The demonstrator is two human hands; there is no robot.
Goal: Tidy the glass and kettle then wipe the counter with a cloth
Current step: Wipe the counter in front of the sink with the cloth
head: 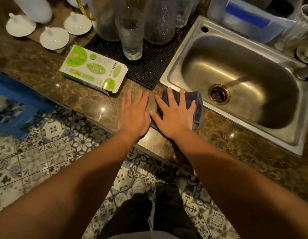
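Pressing flat, fingers spread — right hand (174, 112) on the cloth (198, 107), left hand (134, 114) on bare counter (91, 104).

Both bare forearms reach straight forward, side by side. The left hand (133, 116) lies flat, palm down, fingers straight and close together. The right hand (174, 114) is just beside it, also palm down, fingers spread wide, its thumb tip touching the left hand's edge.
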